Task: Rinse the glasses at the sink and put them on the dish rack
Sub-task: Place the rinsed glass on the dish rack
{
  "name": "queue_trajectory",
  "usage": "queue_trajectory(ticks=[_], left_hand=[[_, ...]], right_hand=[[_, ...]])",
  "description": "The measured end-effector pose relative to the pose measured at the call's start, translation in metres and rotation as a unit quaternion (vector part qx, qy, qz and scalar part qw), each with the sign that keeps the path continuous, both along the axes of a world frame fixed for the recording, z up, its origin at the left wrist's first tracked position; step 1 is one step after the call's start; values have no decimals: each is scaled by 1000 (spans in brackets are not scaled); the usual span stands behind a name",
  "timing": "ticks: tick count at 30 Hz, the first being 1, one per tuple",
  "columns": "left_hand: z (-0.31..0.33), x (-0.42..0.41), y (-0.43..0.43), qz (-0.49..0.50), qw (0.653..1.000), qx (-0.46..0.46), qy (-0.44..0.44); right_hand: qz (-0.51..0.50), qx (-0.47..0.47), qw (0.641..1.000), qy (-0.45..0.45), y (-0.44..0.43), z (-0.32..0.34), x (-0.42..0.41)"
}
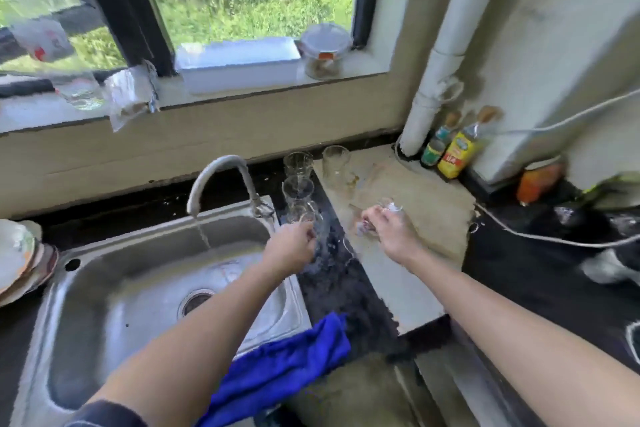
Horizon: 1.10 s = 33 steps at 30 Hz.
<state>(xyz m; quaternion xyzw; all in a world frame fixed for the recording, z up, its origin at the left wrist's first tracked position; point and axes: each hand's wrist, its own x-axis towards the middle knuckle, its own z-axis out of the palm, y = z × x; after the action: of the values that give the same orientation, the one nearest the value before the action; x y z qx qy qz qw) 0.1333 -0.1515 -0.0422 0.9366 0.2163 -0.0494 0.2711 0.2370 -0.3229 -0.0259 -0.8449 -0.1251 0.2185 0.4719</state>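
Water runs from the curved tap (221, 170) into the steel sink (114, 291). My left hand (291, 246) grips a clear glass (320, 236) at the sink's right rim, over the dark counter. My right hand (389, 232) is closed on another clear glass (389, 208) lying low on the beige board (415, 191). Three more clear glasses stand behind: one (298, 189) near the tap base, one (298, 163) further back, one (336, 161) on the board's far edge. No dish rack shows.
A blue cloth (287, 360) hangs over the sink's front right corner. Stacked plates (20, 260) sit left of the sink. Bottles (457, 152) stand by the white pipe (436, 62). A white cable (554, 239) crosses the dark counter at right. Containers (239, 62) line the windowsill.
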Motion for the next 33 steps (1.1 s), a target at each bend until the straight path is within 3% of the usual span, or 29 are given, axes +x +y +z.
queue_trajectory(ticks=[10, 19, 28, 33], left_hand=[[42, 98, -216, -217, 974, 34, -46], [26, 143, -395, -431, 902, -7, -13], [24, 85, -578, -606, 795, -25, 8], [22, 23, -673, -653, 757, -18, -4]], right_hand=[[-202, -46, 976, -67, -239, 28, 17], [-379, -110, 917, -57, -410, 14, -35], [-555, -115, 823, -29, -554, 10, -165], [-607, -126, 784, -25, -636, 1, -249]])
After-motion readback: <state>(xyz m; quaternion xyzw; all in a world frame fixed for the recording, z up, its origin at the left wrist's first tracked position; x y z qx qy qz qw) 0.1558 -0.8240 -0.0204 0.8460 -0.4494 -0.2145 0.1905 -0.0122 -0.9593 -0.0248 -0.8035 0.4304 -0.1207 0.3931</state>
